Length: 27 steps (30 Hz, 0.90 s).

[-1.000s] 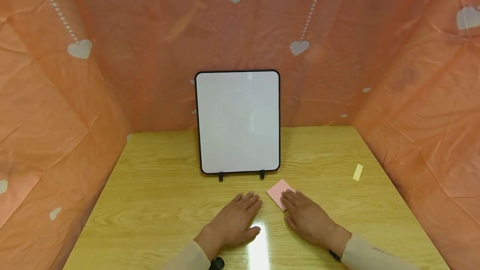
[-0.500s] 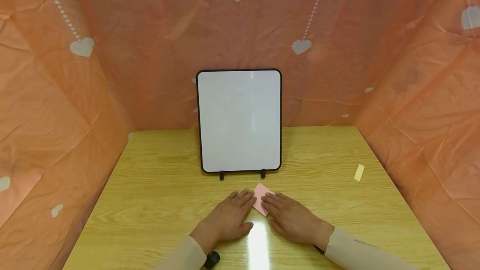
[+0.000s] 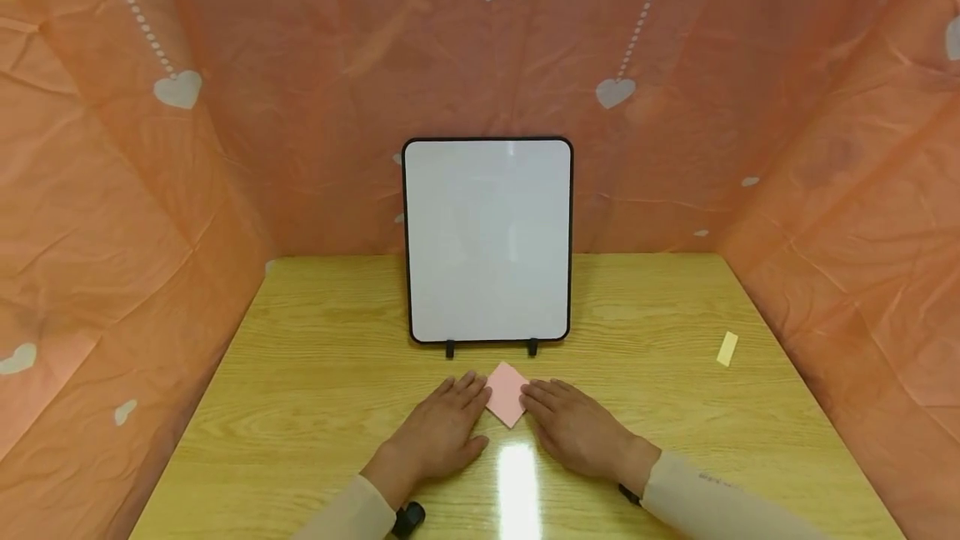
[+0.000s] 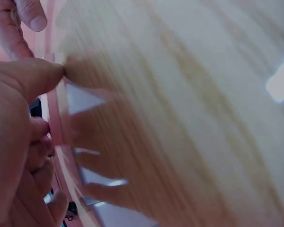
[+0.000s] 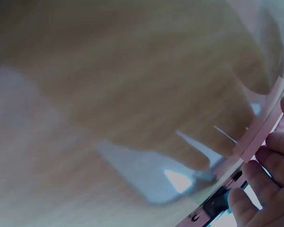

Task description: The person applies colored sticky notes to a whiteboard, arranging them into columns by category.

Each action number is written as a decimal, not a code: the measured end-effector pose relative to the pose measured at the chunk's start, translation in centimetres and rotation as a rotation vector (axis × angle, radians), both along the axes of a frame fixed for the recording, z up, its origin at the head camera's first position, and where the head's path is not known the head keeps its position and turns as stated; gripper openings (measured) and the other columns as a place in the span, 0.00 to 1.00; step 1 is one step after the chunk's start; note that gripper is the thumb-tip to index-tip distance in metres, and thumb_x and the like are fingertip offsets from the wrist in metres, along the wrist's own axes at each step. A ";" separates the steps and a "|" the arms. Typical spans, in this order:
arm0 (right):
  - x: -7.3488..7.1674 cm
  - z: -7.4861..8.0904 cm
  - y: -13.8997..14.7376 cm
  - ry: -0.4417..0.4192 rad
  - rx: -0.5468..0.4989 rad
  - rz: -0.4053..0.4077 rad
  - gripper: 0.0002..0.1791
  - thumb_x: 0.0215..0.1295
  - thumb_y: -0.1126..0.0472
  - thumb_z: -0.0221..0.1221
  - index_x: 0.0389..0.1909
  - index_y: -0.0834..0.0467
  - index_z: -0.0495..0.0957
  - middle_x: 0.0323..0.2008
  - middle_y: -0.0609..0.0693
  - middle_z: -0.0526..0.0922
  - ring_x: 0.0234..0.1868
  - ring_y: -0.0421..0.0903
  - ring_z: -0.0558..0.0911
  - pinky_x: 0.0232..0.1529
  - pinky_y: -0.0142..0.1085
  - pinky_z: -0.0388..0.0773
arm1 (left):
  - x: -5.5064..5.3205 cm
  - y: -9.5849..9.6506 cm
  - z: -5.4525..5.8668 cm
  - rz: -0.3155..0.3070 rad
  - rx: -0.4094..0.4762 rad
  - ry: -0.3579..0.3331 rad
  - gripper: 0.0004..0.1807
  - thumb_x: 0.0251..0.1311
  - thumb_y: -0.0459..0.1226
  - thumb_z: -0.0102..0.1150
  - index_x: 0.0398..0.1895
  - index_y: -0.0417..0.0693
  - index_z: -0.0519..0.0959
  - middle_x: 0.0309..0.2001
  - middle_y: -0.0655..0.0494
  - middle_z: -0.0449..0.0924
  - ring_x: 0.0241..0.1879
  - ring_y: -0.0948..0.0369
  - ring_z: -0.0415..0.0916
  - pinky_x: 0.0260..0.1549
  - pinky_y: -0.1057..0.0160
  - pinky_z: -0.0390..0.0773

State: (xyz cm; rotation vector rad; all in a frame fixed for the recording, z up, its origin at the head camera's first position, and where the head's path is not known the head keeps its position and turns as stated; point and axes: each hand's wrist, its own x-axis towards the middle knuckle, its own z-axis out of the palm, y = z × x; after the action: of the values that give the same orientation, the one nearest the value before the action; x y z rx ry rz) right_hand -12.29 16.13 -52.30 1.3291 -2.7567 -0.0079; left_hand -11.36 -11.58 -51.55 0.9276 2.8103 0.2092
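A square pad of pink sticky notes lies on the wooden table with one corner facing the whiteboard. My left hand rests flat at its left corner, fingers straight and fingertips right at the edge. At the opposite corner, the fingertips of my right hand overlap the pad a little. In the left wrist view the pad's edge shows as a thick pink band beside the fingers. The right wrist view shows that pink edge too, close to the right fingertips.
A whiteboard with a black frame stands upright behind the pad, on two small black feet. A small yellow paper strip lies at the right of the table. Orange cloth with white hearts encloses the back and sides.
The pink pad has slid left under the right hand, from the right of the whiteboard's feet to in front of them. The left hand's fingertips have come to its left corner.
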 end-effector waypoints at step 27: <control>-2.1 0.1 -3.6 0.166 -0.173 -0.005 0.06 0.72 0.54 0.68 0.34 0.48 0.84 0.39 0.41 0.88 0.46 0.43 0.83 0.50 0.42 0.81 | 1.4 -0.2 1.1 -0.010 0.030 0.059 0.28 0.75 0.48 0.59 0.73 0.45 0.76 0.76 0.50 0.72 0.79 0.52 0.63 0.78 0.53 0.65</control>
State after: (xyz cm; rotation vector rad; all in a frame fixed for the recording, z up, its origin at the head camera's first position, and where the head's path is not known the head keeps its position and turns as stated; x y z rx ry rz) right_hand -14.36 12.53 -52.24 1.2188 -2.5578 0.1124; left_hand -9.97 -11.80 -50.49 0.9695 2.8629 0.2266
